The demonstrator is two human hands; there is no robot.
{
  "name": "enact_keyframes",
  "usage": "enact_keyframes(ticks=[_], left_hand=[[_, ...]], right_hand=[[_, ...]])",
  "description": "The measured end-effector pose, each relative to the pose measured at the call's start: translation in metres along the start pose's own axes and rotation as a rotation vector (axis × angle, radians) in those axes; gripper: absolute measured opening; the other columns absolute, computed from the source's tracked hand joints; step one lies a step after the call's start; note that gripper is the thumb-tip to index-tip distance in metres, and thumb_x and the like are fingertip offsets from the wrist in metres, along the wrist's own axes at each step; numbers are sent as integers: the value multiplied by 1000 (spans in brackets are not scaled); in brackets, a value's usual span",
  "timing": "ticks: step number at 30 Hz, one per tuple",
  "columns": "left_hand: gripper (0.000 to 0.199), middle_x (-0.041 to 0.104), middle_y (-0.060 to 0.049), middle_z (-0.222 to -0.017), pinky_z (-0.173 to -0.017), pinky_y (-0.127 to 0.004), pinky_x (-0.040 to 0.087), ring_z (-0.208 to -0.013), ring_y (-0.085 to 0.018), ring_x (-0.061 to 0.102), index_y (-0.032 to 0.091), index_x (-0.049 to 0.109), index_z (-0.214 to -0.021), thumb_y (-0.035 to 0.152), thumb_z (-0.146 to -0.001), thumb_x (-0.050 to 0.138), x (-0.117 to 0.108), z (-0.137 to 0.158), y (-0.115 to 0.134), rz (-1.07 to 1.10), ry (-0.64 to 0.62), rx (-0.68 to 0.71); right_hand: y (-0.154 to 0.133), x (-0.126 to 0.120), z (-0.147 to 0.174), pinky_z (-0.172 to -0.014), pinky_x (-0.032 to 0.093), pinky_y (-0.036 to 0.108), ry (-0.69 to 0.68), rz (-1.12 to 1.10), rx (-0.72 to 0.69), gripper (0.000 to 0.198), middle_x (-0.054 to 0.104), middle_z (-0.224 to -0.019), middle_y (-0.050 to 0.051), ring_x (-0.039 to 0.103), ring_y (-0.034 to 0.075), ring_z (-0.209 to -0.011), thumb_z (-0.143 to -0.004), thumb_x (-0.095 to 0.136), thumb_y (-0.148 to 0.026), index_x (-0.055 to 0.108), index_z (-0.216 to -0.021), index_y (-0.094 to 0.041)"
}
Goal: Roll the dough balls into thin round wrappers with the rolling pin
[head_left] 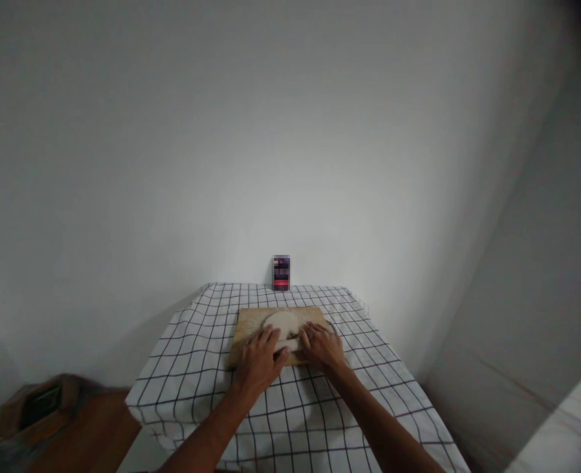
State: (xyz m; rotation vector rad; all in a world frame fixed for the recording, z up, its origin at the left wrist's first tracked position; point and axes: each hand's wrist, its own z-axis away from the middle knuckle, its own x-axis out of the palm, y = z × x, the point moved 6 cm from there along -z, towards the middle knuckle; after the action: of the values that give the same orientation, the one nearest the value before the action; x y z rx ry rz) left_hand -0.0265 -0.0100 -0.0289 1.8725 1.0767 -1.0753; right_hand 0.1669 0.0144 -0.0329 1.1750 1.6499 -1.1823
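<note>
Dough [280, 320], pale, flattened and rounded, lies on a wooden board [248, 323] on the checked surface [186, 351]. Left hand [259, 360] and right hand [323, 345] rest at its near side, a pale roll [287, 345] between them; whether either grip closes on that, I cannot tell.

side lanes: bare checked tablecloth [186, 358] left and right of board [242, 323] | near board edge: blocked, left hand [259, 360] and right hand [323, 345] on dough [281, 322] | far side: upright dark object (pixelated), wall [295, 164] behind
</note>
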Motion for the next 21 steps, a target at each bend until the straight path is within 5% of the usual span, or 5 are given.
enact_keyframes(ticks=[5, 10, 13, 21], left_hand=[[35, 55, -4, -177, -118, -59, 60, -145, -37, 68, 32, 76, -140, 42, -112, 59, -1, 5, 1, -11, -38, 78], [23, 58, 1, -174, -128, -59, 52, -165, -38, 47, 34, 82, -122, 31, -107, 64, -18, -15, 1, -26, -18, 167], [26, 67, -4, -166, -126, -53, 54, -153, -31, 62, 29, 81, -120, 35, -111, 58, -32, -41, -8, 0, -1, 237], [44, 77, -14, -151, -126, -52, 52, -142, -30, 70, 21, 71, -146, 28, -115, 40, 6, -83, -40, -34, 18, 173]], right_hand=[[-5, -5, 12, -111, 50, 43, 130, 75, 36, 41, 75, -147, 13, 68, 29, -134, -119, 42, -45, 77, -124, -25], [-10, -16, -2, -101, 51, 40, 85, 56, -3, 44, 78, -120, 11, 74, 27, -112, -121, 34, -40, 74, -113, -23], [-9, -29, -27, -88, 53, 36, 35, 19, 68, 47, 78, -127, 9, 76, 24, -104, -121, 31, -45, 73, -121, -24], [-4, -9, -68, -113, 49, 40, -47, 76, 61, 40, 74, -145, 16, 64, 29, -139, -117, 42, -36, 75, -133, -20]])
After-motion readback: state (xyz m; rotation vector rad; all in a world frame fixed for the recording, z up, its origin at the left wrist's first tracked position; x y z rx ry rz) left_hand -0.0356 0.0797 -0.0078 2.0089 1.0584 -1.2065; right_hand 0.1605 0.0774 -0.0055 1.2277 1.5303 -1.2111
